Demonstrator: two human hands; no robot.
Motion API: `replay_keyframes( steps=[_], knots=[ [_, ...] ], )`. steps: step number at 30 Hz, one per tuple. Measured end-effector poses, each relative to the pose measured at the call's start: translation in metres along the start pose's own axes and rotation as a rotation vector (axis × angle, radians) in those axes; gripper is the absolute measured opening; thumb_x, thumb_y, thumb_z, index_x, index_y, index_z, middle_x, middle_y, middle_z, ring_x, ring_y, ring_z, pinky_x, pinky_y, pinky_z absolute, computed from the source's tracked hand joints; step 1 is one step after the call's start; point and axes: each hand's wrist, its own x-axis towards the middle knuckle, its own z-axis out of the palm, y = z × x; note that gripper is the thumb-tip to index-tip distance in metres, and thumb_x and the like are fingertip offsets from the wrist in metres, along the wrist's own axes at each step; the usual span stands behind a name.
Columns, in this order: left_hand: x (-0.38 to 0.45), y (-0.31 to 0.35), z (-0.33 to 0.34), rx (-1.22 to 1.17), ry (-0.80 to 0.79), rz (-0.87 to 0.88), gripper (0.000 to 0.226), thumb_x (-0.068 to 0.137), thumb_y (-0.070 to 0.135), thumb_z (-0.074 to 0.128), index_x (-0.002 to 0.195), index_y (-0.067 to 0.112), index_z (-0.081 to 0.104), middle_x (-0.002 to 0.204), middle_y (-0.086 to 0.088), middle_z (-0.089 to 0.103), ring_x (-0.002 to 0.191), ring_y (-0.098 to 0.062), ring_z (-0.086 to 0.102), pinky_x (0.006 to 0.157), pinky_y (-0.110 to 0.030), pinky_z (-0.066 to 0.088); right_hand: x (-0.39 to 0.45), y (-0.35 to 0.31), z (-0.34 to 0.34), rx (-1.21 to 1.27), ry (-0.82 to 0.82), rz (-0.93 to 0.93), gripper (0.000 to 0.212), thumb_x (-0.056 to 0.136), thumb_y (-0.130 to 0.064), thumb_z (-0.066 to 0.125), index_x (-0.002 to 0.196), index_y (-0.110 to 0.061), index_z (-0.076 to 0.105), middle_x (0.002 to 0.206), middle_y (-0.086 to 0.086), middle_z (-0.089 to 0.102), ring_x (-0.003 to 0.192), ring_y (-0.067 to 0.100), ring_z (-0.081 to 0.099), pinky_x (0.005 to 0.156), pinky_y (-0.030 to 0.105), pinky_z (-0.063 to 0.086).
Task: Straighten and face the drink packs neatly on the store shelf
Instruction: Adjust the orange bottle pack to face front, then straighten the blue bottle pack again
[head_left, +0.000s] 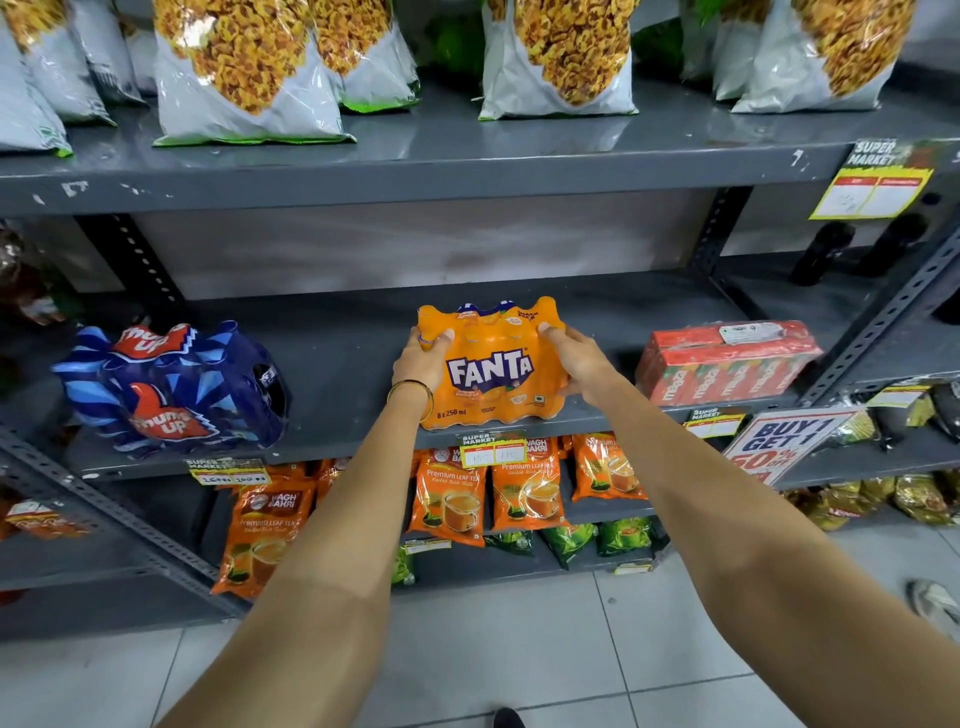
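Observation:
An orange Fanta pack (491, 371) of small bottles stands at the front edge of the grey middle shelf (337, 364), its label facing me. My left hand (421, 361), with a gold bangle on the wrist, grips its left side. My right hand (576, 364) grips its right side. A blue Thums Up pack (171, 387) sits to the left, turned at an angle. A red Maaza carton pack (727, 358) lies to the right, slightly skewed.
Snack bags (249, 67) line the upper shelf. Orange tea pouches (452, 493) fill the shelf below. A "Buy 1 Get 1" sign (779, 441) hangs at the right. Dark bottles (823, 254) stand far right. A metal upright (878, 322) borders the bay.

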Motion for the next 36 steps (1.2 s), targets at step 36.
replay_keyframes(
  steps=[36],
  knots=[
    [0.055,-0.156,-0.362,-0.095,0.113,-0.057,0.063,0.09,0.047,0.053,0.14,0.011,0.04,0.142,-0.011,0.048,0.126,-0.035,0.05,0.101,-0.043,0.045,-0.1,-0.054,0.37,-0.186,-0.104,-0.144,0.064,0.087,-0.056,0.051,0.143,-0.029,0.037,0.142,0.007,0.053,0.124,0.03,0.055,0.102,0.047,0.047]
  ],
)
